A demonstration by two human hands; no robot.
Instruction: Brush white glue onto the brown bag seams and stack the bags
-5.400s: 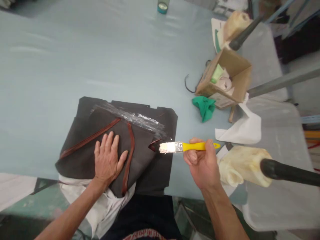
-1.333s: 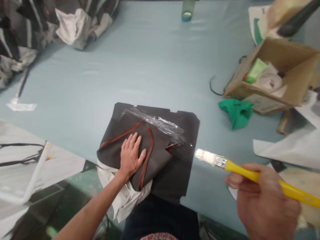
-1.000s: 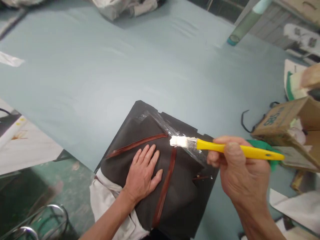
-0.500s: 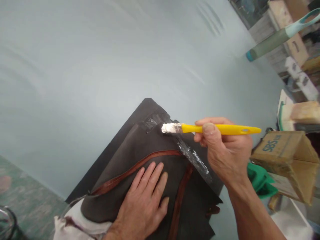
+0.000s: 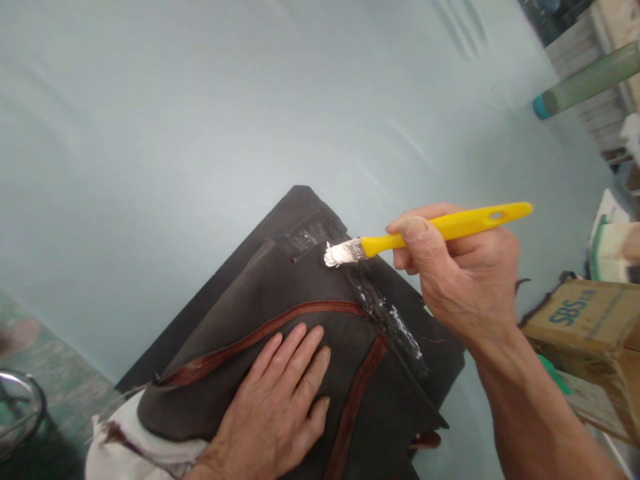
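My right hand is closed around the yellow handle of a flat brush. White paste coats its bristles, which are at the upper edge of a dark leather-like piece with reddish-brown trim strips. A shiny wet band with white smears runs down the right edge of that piece. Spread flat on the dark piece, my left hand lies with its fingers stretched out. Beneath the piece is a black flat sheet. Whitish fabric shows at the lower left.
Everything lies on a pale grey-blue table. To the right stands a cardboard box marked SBS. A greenish cylinder reaches over the table's far right edge. A round metal frame is at the lower left.
The brush handle has tilted upward at its far end, with the bristles near the same spot. My left hand stays flat on the piece. The view has shifted slightly.
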